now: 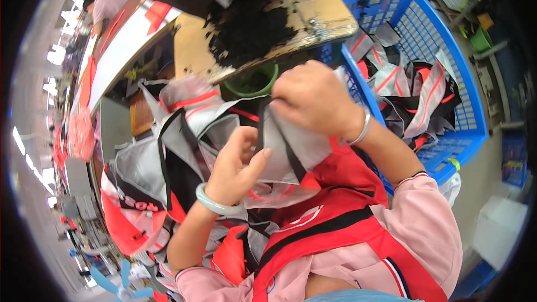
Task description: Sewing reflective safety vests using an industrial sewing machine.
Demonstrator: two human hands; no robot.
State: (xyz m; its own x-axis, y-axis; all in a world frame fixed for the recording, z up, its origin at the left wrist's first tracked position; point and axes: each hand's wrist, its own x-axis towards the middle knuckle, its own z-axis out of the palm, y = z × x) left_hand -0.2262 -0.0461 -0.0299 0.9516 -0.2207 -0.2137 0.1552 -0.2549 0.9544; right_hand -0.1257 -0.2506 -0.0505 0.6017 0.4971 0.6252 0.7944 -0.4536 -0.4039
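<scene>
My left hand (238,165), with a pale green bangle on the wrist, pinches the lower edge of a grey fabric piece with black trim (285,145). My right hand (316,100), wearing a silver bracelet, grips the same piece from above. The fabric is held up in front of my chest, over a red, black and grey garment (319,218) lying on my lap. Both hands are closed on the cloth and almost touch each other.
A blue plastic crate (464,106) at the right holds several grey, red and black fabric pieces. A heap of similar pieces (145,184) lies at the left. Ahead stands a wooden table (330,17) with black scraps, a green bucket (254,81) under it. A person sits far left.
</scene>
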